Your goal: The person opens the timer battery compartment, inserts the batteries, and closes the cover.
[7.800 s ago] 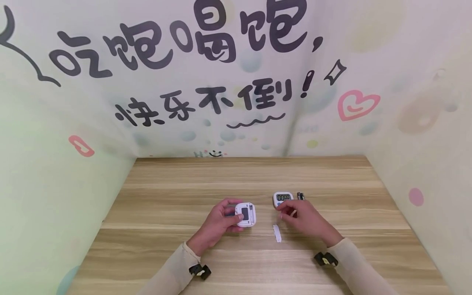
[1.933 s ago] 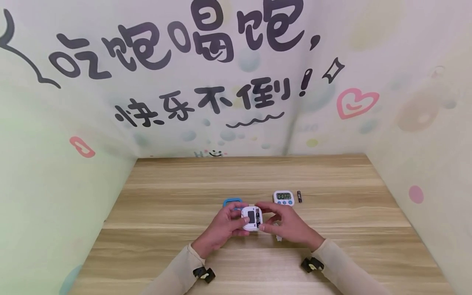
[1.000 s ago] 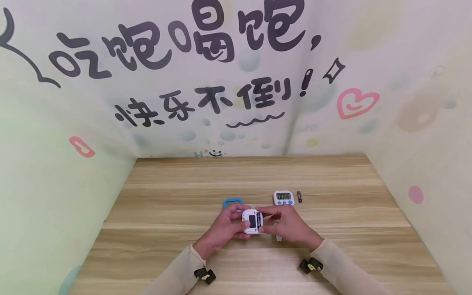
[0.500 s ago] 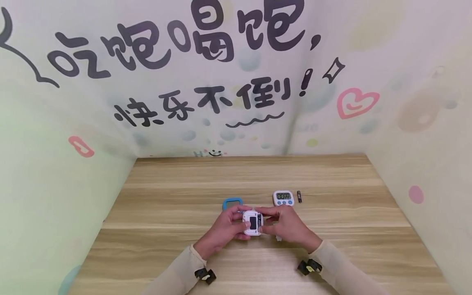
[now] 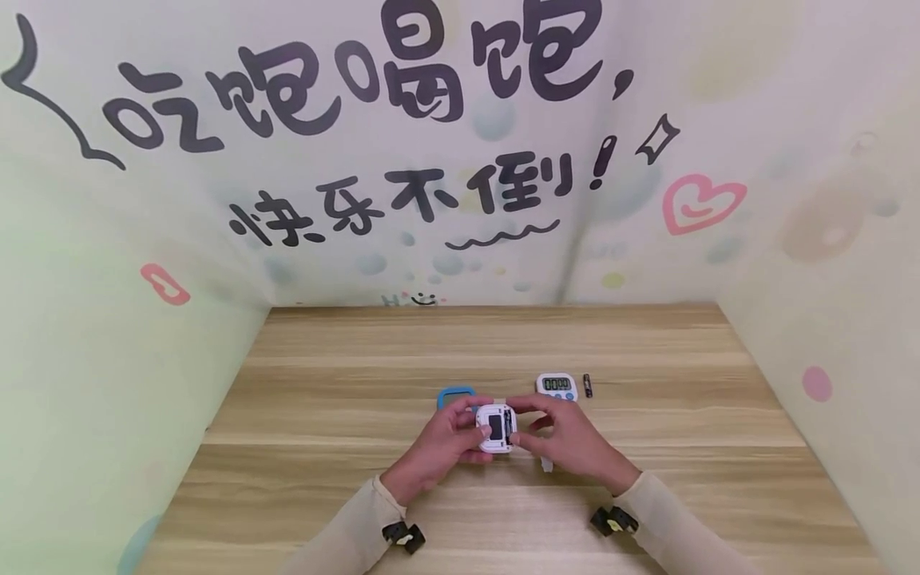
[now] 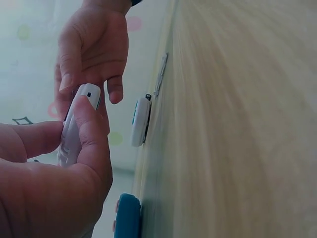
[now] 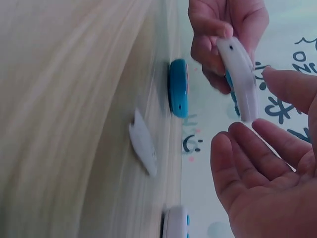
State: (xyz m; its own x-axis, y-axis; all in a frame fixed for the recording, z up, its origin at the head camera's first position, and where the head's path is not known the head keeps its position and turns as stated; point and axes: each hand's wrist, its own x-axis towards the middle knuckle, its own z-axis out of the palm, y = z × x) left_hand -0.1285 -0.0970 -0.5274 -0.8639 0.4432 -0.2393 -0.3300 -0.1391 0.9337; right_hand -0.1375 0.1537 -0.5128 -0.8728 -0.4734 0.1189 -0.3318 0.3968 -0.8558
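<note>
In the head view, my left hand (image 5: 447, 443) grips a white digital timer (image 5: 496, 429) with its back turned up, thumb lying on the back. The long battery slot at the timer's right side is uncovered, and a dark battery (image 5: 509, 427) shows in it. My right hand (image 5: 575, 439) has its thumb at the slot and its fingers at the timer's far right edge; the right wrist view shows this hand (image 7: 267, 173) around the timer's end. A small white battery cover (image 7: 142, 144) lies on the table, partly hidden under the right hand in the head view.
Behind the hands stand a blue-framed timer (image 5: 453, 395), partly hidden by the left hand, and a white timer (image 5: 557, 385) with its display facing up. One loose dark battery (image 5: 588, 386) lies beside it. Printed walls close in the wooden table (image 5: 345, 343).
Of two batteries beside the white timer, one is gone; the held timer's slot now contains a dark battery. My right hand has moved left onto the held timer. The blue-framed timer has come into view.
</note>
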